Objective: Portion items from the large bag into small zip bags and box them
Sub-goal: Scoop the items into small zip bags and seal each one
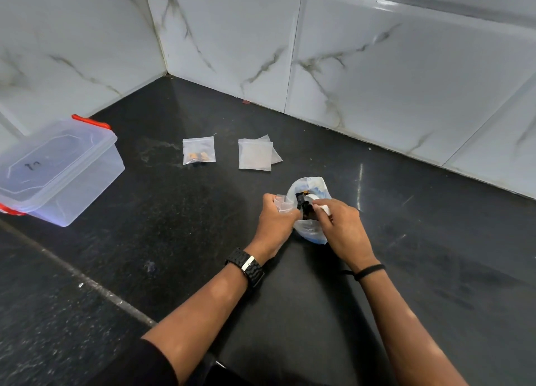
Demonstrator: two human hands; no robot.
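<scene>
Hands meet at the large bag (311, 208), which stands open on the dark desk (174, 240) near centre. The left hand (275, 220) pinches a small zip bag (281, 204) at the large bag's left rim; the right hand (342, 226) curls its fingers around something white at the mouth. Farther off lie a filled zip bag (199, 150) and empty zip bags (256, 154). A lidded clear box (58, 168) sits far left.
</scene>
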